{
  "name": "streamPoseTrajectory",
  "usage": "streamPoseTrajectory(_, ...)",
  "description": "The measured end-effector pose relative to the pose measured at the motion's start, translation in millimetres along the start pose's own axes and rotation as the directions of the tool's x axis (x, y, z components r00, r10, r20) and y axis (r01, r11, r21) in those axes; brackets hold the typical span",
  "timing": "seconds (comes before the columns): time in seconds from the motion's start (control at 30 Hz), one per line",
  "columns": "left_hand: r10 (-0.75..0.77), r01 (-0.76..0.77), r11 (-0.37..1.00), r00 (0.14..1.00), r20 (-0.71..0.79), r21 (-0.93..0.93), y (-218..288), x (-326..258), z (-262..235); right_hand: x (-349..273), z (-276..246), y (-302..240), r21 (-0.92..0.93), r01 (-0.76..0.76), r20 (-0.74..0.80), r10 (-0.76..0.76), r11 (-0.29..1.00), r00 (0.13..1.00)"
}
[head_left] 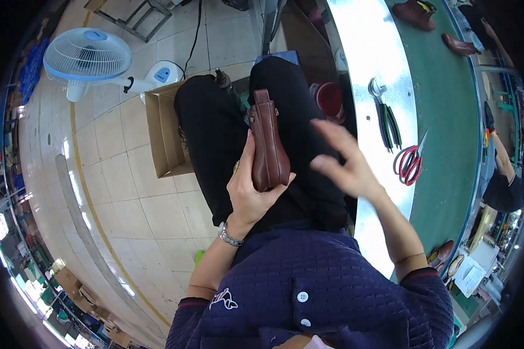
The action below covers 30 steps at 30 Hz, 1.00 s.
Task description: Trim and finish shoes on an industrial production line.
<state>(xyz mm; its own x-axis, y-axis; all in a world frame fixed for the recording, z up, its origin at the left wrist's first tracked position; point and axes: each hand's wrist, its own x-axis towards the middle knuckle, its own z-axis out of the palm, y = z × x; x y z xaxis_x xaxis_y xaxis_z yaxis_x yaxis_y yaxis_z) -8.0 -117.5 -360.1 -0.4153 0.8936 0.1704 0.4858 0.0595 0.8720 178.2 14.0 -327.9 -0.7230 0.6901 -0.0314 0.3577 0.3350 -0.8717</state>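
Note:
Above my lap, my left hand point(251, 192) is wrapped around a brown leather boot point(269, 148). A pull tab stands at the boot's far end, and a seam runs along the side facing up. Its rounded end rests in my palm, and the underside is hidden. To the right of the boot, my right hand point(346, 163) is raised and empty, its thumb and fingers apart and slightly blurred. On the metal ledge at my right lie green-handled pliers point(388, 125) and red-handled scissors point(411, 164).
Right of the ledge runs a green belt point(445, 116) with brown boots point(414, 14) at its far end. An open cardboard box point(163, 136) stands by my left knee, with a fan point(87, 58) beyond it. A red bucket point(329, 100) sits under the ledge. Another person's arm point(503, 154) shows far right.

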Motion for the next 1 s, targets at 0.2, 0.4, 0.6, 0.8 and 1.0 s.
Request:
streamPoseTrajectory(0.2, -0.028, 0.184, 0.918, 0.914, 0.404, -0.351, -17.7, 18.8, -35.9, 4.7, 47.7, -35.0, 0.251, -0.079, -0.042, 0.092, 0.965, 0.995)
streamPoseTrajectory(0.4, -0.157, 0.66, 0.573, 0.671, 0.725, -0.486, -19.2, 63.4, -39.0, 1.0, 48.2, -40.3, 0.135, -0.02, 0.005, 0.019, 0.991, 1.0)
streamPoseTrajectory(0.6, -0.145, 0.613, 0.658, 0.673, 0.725, -0.437, -10.9, 71.5, -32.2, -2.7, 49.8, -31.8, 0.089, -0.019, -0.029, 0.022, 0.996, 0.999)
streamPoseTrajectory(0.8, -0.145, 0.518, 0.707, 0.772, 0.619, -0.481, -14.1, 57.6, -20.8, -2.0, 52.4, -32.9, 0.01, 0.028, -0.045, -0.028, 1.0, 0.999)
streamPoseTrajectory(1.0, -0.241, 0.534, 0.697, 0.803, 0.545, -0.478, -11.8, 50.4, -14.9, 8.7, 51.6, -27.8, 0.012, 0.011, -0.066, -0.01, 1.0, 0.998)
